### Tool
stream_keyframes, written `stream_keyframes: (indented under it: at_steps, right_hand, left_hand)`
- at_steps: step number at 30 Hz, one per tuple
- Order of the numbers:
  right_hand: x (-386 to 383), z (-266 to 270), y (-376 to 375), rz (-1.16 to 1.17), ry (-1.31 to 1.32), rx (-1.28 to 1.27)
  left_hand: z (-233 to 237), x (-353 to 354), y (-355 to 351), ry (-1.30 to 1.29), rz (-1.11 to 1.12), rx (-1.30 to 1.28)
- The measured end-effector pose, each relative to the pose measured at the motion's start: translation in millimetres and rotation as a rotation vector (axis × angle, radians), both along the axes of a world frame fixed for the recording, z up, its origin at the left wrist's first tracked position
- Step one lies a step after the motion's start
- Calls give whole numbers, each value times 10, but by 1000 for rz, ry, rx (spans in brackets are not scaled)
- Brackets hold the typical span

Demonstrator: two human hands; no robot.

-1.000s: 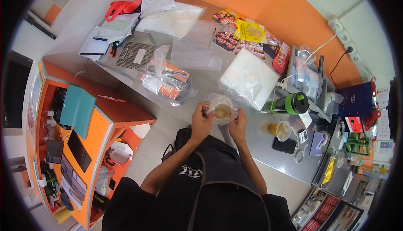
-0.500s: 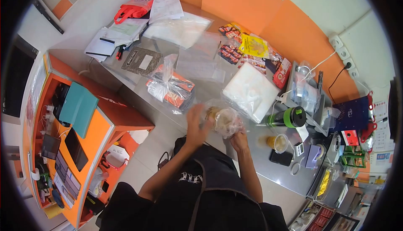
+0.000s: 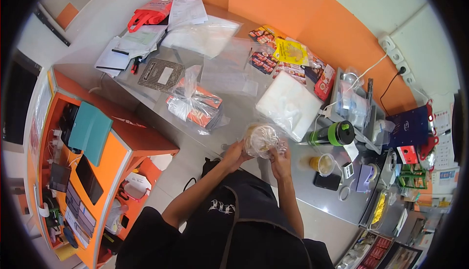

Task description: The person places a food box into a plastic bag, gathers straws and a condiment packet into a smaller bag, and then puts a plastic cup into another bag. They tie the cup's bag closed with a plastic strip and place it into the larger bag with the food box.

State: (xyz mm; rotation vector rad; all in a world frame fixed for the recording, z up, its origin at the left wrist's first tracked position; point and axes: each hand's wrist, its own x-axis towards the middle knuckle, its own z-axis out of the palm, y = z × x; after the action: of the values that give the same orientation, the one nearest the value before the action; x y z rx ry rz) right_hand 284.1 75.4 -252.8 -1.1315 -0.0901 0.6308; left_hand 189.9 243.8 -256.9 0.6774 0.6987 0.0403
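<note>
A clear plastic bag (image 3: 266, 142) with a round, light-brown thing inside, perhaps a cup or bowl, is between my hands at the front edge of the steel table. My left hand (image 3: 235, 156) grips the bag's lower left side, its fingers partly hidden. On the right side, my right hand (image 3: 280, 160) pinches the crumpled plastic. Farther left on the table stands a knotted clear bag (image 3: 195, 102) with an orange and black box in it. A stack of white plastic sheets (image 3: 288, 104) lies just beyond my hands.
To the right are a black and green bottle (image 3: 332, 134), a lidded cup of yellow drink (image 3: 323, 163) and a phone (image 3: 327, 181). Colourful leaflets (image 3: 293, 51) and papers (image 3: 188, 12) lie at the back. An orange shelf unit (image 3: 119, 147) stands left.
My left hand has come down from above the bag's left side to hold it. The bag is turned slightly, its round content showing more plainly. My right hand stays on the plastic.
</note>
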Motion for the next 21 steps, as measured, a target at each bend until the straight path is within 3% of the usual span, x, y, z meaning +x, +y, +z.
stream_keyframes:
  at_steps: [2,5,6,8,11,12,15,21]
  right_hand:
    - [-21,62,49,0,-38,-133]
    - [-83,340,201,-41,-43,-248]
    - [-130,396,221,-57,-29,-276]
    - [-132,343,183,-39,-246,-442]
    - [-18,713,152,58,-661,-795]
    - [17,913,140,101,-808,-933]
    - [95,1151,141,92,-955,-1003]
    - [167,1745,251,-82,-865,-976]
  left_hand:
    - [234,-21,-98,193,86,268]
    - [564,-182,-62,191,118,1783]
    - [642,-190,-90,101,78,1707]
    - [744,-128,-154,-71,12,1546]
    - [578,-77,-53,-28,-111,1172]
    - [640,-66,-22,-38,-79,1238]
    - [869,-52,36,-72,8,1373]
    - [1294,84,101,-140,-14,1479]
